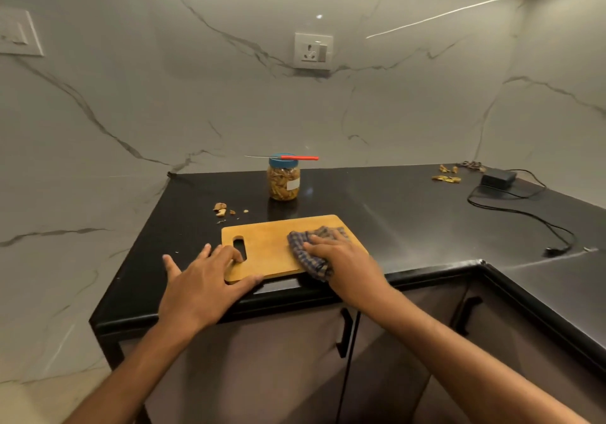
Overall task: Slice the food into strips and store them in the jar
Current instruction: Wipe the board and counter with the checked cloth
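Knife [285, 157] atop jar [283, 181]; jar behind board [265, 246].

Counter's right stretch [410, 213] lies open, while jar [283, 181] behind the board and cable [524, 213] near the right edge block.

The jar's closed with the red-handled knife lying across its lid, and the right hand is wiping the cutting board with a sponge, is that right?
Not quite. In the head view the right hand presses a checked cloth, not a sponge, on the cutting board. The knife does lie across the closed jar.
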